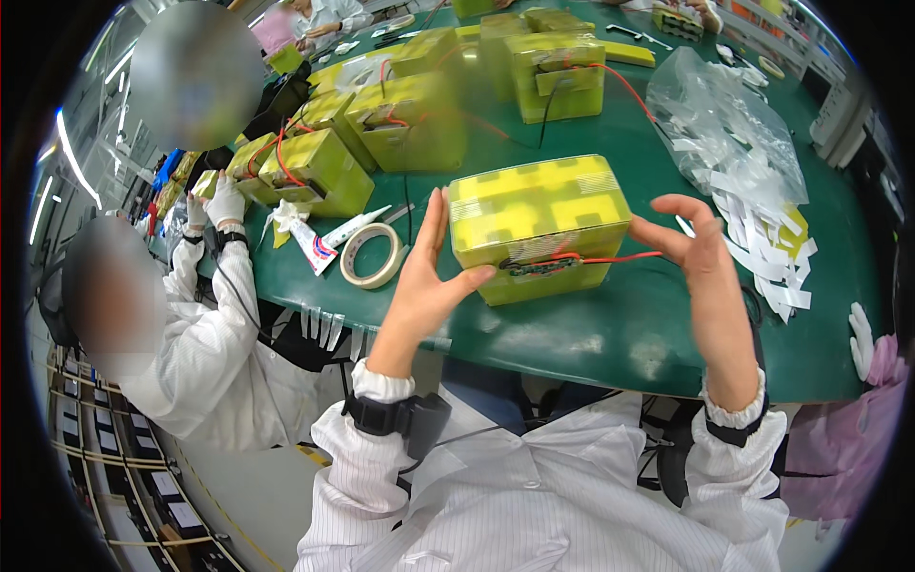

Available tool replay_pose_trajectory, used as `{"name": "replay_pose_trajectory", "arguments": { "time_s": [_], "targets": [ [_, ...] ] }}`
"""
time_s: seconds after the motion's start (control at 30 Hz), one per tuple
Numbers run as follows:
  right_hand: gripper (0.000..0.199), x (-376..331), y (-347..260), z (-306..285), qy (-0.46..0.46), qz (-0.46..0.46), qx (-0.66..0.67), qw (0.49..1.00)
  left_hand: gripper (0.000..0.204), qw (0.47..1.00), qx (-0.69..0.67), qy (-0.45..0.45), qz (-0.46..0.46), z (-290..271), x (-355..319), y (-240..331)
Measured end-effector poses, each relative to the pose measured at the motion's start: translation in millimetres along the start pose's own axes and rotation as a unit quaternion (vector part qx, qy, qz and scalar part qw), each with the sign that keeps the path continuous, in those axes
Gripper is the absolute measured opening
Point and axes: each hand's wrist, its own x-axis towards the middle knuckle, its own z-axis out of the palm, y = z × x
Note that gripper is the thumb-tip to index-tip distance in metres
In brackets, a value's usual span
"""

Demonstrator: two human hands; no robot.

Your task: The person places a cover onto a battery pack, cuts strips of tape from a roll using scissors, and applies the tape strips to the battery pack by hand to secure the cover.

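Observation:
In front of me on the green table sits a box-shaped battery pack wrapped in yellow-green sheet and clear film. A red wire comes out of its front face, where a small dark part shows under the film. My left hand grips the pack's left end, thumb against the front and fingers along the side. At the right end, my right hand has its fingers apart, one fingertip at or close to the pack's side; whether it touches I cannot tell.
A tape roll and a white tube lie left of the pack. Several similar packs with wires stand behind. To the right are a clear plastic bag and white strips. A gloved co-worker works at left.

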Motion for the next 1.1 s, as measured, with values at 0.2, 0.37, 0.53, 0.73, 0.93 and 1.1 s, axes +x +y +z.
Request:
{"name": "replay_pose_trajectory", "arguments": {
  "time_s": [0.2,0.37,0.53,0.73,0.93,1.1],
  "targets": [
    [0.058,-12,6,-24,0.060,-0.046,0.006,0.997,0.044,0.981,0.162,0.103,0.031,31,-93,17],
    [0.065,-19,5,-40,-0.001,-0.051,0.044,0.998,0.039,0.923,-0.259,0.001,-0.285,-23,-193,-67],
    [0.063,-14,6,-21,-0.066,-0.046,0.062,0.995,0.046,0.811,-0.263,0.415,-0.318,-16,-136,-29],
    [0.050,-28,-3,-19,-0.018,-0.070,0.021,0.997,0.021,0.880,0.018,0.459,-0.118,-9,-131,-40],
    [0.036,-37,-20,-6,-0.001,-0.064,-0.022,0.998,0.012,0.911,0.292,0.175,0.233,54,-150,25],
    [0.041,-24,-36,30,-0.119,-0.006,-0.011,0.993,0.030,0.977,0.093,0.132,0.139,56,-110,39]
  ]
}}
